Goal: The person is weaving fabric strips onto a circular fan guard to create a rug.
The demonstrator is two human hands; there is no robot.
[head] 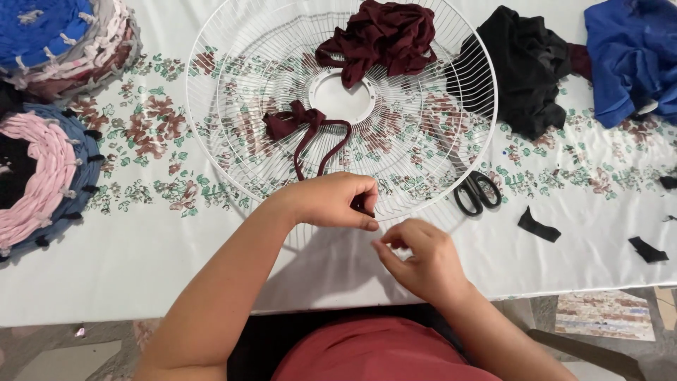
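Pinching the near end of a limp maroon fabric strip [310, 134] against the near rim of the round white wire fan guard [211, 63], the left hand [331, 201] is closed tight while the right hand [419, 257], fingertips pressed together, is held just beside it, and the soft, light strip is probably best gripped by its free end.

Fan guard [211, 134] on table [141, 247] w/ scissors [477, 192] right, rugs [42, 169] left.

Black-handled scissors [477, 192] lie right of black cloth scraps [539, 225], with woven round mats [44, 180] at far left.
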